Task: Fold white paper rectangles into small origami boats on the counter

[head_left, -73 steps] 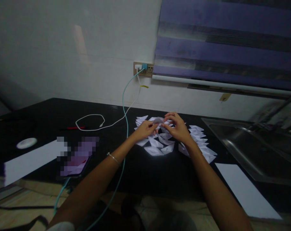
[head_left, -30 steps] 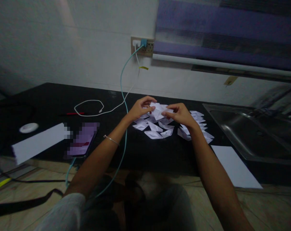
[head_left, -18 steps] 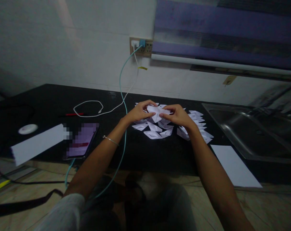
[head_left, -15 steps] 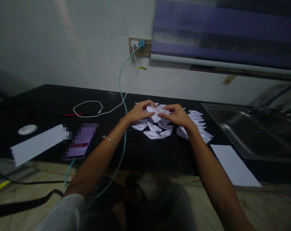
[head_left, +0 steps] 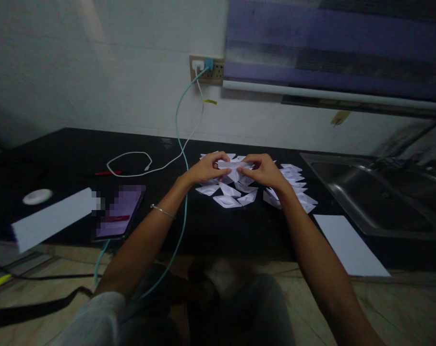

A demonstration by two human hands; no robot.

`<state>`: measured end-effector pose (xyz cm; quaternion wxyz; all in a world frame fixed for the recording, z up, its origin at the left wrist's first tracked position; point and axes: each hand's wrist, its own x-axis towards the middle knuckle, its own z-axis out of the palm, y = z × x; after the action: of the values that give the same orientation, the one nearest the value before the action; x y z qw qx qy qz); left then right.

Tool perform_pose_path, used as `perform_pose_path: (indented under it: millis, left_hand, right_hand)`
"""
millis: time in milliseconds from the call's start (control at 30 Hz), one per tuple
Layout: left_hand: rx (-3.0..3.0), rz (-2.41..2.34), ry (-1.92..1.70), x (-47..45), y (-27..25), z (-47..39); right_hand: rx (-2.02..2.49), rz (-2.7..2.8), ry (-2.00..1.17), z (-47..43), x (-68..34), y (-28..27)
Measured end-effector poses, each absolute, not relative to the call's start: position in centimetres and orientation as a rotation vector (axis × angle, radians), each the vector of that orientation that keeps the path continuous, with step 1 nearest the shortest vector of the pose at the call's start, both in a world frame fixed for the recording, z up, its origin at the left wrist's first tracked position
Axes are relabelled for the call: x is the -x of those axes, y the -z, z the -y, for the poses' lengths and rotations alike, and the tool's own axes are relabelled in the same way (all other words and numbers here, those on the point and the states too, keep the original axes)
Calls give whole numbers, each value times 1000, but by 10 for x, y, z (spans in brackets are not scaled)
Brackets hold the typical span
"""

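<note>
Between my two hands is a folded piece of white paper (head_left: 233,165), held up above the black counter. My left hand (head_left: 209,168) pinches its left end, thumb on the near side. The right end is pinched by my right hand (head_left: 264,170) in the same way. Below and around my hands lie several folded paper boats (head_left: 228,201) in a loose group. More paper boats (head_left: 293,175) sit in a row just right of my right hand. My fingers partly cover the held paper, so its full shape is hidden.
A phone (head_left: 120,211), a long white paper strip (head_left: 55,216), a white round object (head_left: 38,196) and a red pen (head_left: 108,173) lie left. A teal cable (head_left: 177,120) crosses the counter. White paper sheets (head_left: 347,245) lie right, beside a metal sink (head_left: 369,197).
The held paper has changed from a pointed, spread shape to a narrow flat band facing me. Both hands stay in nearly the same place. The view has shifted slightly.
</note>
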<state>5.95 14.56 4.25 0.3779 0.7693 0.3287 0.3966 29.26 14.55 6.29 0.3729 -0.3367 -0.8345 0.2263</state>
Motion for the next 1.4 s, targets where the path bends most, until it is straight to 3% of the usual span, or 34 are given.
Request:
perform_pose_path:
  millis: [533,1400]
  left_hand:
    - [-1990,-856,-989,-54,-50,-142]
    - [-1843,-726,-1078,-47,-49,-147]
  right_hand:
    - [995,1905,-877,-147,-291,-61]
    - [921,1746,-1072,-151,-287,-53]
